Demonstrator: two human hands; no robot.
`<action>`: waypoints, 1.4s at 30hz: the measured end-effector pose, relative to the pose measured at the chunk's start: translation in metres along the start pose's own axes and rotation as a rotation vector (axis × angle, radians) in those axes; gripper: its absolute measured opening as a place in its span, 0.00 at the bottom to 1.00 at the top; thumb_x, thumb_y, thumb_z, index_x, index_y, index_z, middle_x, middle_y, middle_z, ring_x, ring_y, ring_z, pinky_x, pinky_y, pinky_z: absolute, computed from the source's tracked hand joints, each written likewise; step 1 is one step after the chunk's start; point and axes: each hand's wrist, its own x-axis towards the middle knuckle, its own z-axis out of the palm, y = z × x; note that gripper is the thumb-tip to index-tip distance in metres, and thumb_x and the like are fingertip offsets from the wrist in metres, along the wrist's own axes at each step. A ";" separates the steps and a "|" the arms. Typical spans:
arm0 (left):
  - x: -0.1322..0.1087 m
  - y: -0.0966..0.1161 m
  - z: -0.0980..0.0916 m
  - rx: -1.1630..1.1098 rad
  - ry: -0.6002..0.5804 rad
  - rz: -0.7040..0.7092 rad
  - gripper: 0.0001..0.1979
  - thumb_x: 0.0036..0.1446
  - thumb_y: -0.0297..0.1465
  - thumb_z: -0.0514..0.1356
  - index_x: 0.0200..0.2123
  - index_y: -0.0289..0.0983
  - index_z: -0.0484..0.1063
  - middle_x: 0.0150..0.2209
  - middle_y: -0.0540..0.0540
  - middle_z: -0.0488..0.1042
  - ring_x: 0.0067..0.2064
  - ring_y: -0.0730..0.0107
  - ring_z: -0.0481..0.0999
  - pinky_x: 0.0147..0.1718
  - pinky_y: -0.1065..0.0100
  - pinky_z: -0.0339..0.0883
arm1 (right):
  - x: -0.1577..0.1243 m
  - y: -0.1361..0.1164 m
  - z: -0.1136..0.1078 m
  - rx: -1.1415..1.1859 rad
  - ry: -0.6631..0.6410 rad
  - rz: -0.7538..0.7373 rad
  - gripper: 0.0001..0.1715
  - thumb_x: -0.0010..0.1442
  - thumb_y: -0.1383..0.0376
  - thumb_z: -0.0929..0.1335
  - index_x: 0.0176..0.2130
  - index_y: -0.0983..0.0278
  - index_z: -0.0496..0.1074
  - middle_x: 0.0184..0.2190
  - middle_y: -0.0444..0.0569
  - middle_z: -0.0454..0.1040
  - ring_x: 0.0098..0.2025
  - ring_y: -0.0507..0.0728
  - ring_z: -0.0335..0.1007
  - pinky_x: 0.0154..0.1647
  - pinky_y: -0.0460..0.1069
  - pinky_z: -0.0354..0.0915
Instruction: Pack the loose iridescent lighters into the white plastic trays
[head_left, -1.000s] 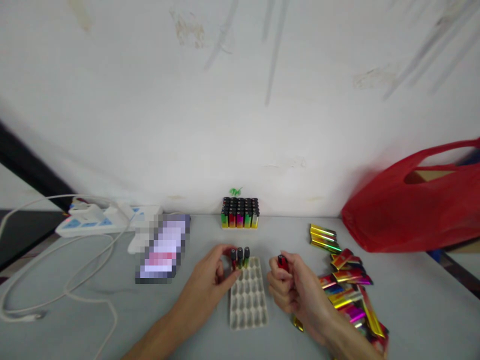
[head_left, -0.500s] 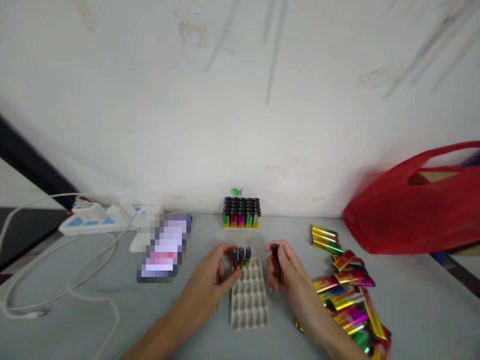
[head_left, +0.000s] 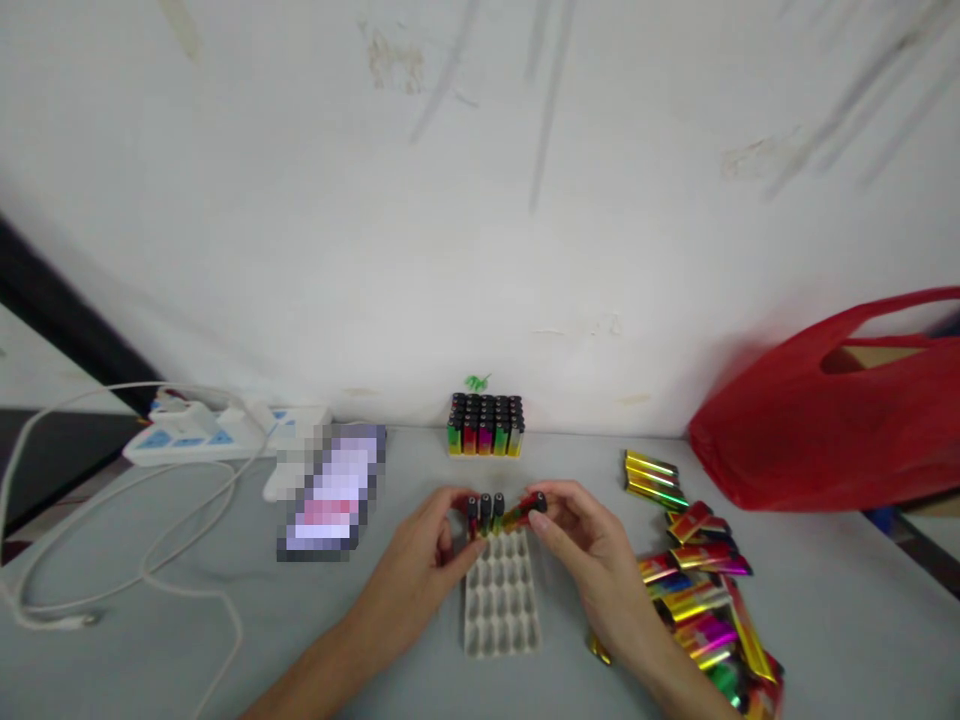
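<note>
A pale moulded tray (head_left: 501, 605) with rows of empty pockets lies on the grey table in front of me. Three lighters (head_left: 485, 512) stand upright in its far row. My left hand (head_left: 420, 565) grips the tray's far left corner beside them, fingers curled. My right hand (head_left: 581, 555) pinches a red and gold lighter (head_left: 525, 509), tilted sideways, over the far right end of that row. A heap of shiny multicoloured lighters (head_left: 697, 600) lies just right of my right hand.
A filled tray of lighters (head_left: 485, 425) stands by the wall. A red plastic bag (head_left: 832, 420) sits at the right. A phone (head_left: 334, 492), a power strip (head_left: 217, 435) and white cables (head_left: 112, 560) lie at the left.
My right hand has carried the lighter leftward from beside the tray to the tray's far row, tipping it sideways. My left hand has stayed on the tray corner.
</note>
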 end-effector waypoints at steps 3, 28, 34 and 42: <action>0.000 0.001 0.000 -0.002 -0.001 0.008 0.21 0.67 0.42 0.64 0.58 0.39 0.74 0.26 0.58 0.63 0.28 0.65 0.67 0.30 0.68 0.58 | -0.004 -0.007 0.001 -0.144 -0.015 -0.057 0.13 0.71 0.55 0.75 0.52 0.58 0.82 0.42 0.49 0.83 0.45 0.61 0.77 0.51 0.54 0.69; -0.001 0.002 0.000 -0.012 -0.042 0.015 0.22 0.64 0.39 0.68 0.59 0.40 0.75 0.25 0.59 0.64 0.26 0.68 0.66 0.29 0.69 0.57 | -0.011 -0.008 0.003 -0.474 -0.118 -0.077 0.16 0.76 0.54 0.70 0.58 0.58 0.78 0.45 0.50 0.83 0.48 0.63 0.78 0.53 0.55 0.69; 0.000 0.004 -0.001 -0.007 -0.059 -0.002 0.24 0.64 0.39 0.68 0.61 0.40 0.74 0.25 0.59 0.63 0.27 0.67 0.66 0.29 0.69 0.57 | -0.004 -0.011 -0.019 -0.788 0.003 -0.168 0.19 0.73 0.66 0.65 0.61 0.59 0.73 0.47 0.53 0.79 0.51 0.66 0.75 0.53 0.58 0.67; -0.001 0.001 -0.002 -0.013 -0.053 -0.007 0.24 0.64 0.38 0.68 0.61 0.39 0.74 0.25 0.59 0.62 0.28 0.68 0.65 0.29 0.69 0.56 | 0.014 -0.004 -0.076 -1.897 0.485 -0.101 0.08 0.68 0.70 0.68 0.44 0.70 0.78 0.39 0.68 0.74 0.42 0.74 0.70 0.40 0.59 0.58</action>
